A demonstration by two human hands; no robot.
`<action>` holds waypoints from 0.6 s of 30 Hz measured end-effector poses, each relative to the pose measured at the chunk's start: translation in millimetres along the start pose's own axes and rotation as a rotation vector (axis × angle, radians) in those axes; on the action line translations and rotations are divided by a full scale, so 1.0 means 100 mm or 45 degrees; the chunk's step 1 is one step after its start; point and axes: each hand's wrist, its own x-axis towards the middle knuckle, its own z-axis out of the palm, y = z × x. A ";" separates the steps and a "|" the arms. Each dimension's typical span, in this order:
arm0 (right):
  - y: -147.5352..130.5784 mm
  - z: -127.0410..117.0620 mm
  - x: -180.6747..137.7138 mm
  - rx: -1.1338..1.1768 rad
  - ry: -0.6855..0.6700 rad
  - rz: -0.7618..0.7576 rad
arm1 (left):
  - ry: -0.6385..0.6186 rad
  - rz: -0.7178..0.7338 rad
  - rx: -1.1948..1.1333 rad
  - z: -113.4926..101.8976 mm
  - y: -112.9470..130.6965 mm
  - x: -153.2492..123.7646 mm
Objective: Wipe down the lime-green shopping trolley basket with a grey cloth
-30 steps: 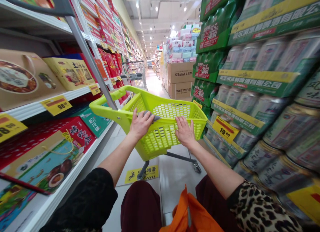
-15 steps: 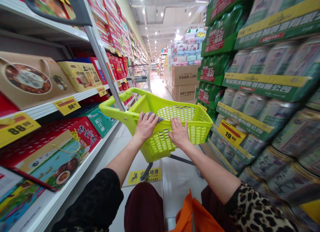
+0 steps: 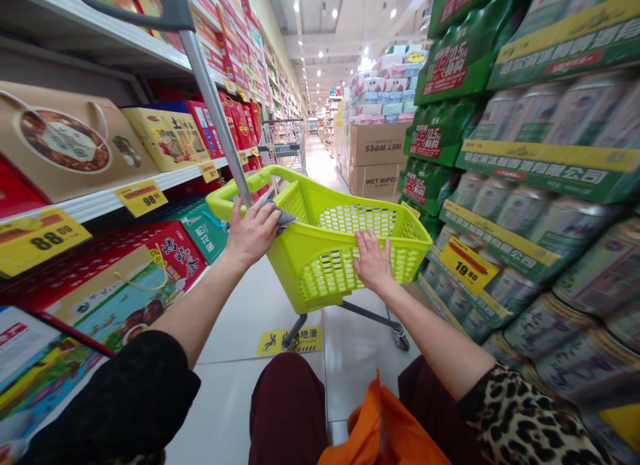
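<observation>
A lime-green plastic shopping cart basket [image 3: 320, 265] with honeycomb holes stands right in front of me, on a dark grey wheeled frame. My left hand [image 3: 254, 233] presses a grey cloth [image 3: 284, 218] onto the basket's rim near its left end, by the grey upright post [image 3: 215, 98]. Part of the cloth lies hidden under the fingers. My right hand [image 3: 374, 259] rests over the near rim further right, its fingers bent over the edge and its thumb pointing up. Nothing but the rim is under it.
Shelves of gift boxes [image 3: 75, 145] with yellow price tags run along the left. Stacked beer cans [image 3: 525, 205] and green packs [image 3: 445, 131] rise close on the right. Further down the aisle are a metal cart [image 3: 284, 148] and wet-wipe cartons [image 3: 377, 148]. A wet-floor sticker [image 3: 273, 343] marks the tiles.
My left hand has slid left along the rim with the grey cloth, toward the post. My right hand stays on the near rim. The view has shifted slightly.
</observation>
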 end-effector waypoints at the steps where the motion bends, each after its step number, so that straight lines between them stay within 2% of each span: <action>1: 0.00 0.01 0.00 0.002 -0.001 0.001 | 0.006 -0.021 -0.015 0.02 0.02 0.00; 9: 0.04 0.00 0.01 -0.003 -0.012 -0.017 | -0.037 -0.059 -0.126 0.22 0.29 0.07; 15: 0.08 -0.01 0.00 -0.047 -0.008 -0.050 | -0.140 0.018 -0.085 0.37 0.73 0.18; 18: 0.12 -0.02 -0.01 -0.062 -0.016 -0.082 | -0.162 0.070 -0.025 0.41 0.83 0.22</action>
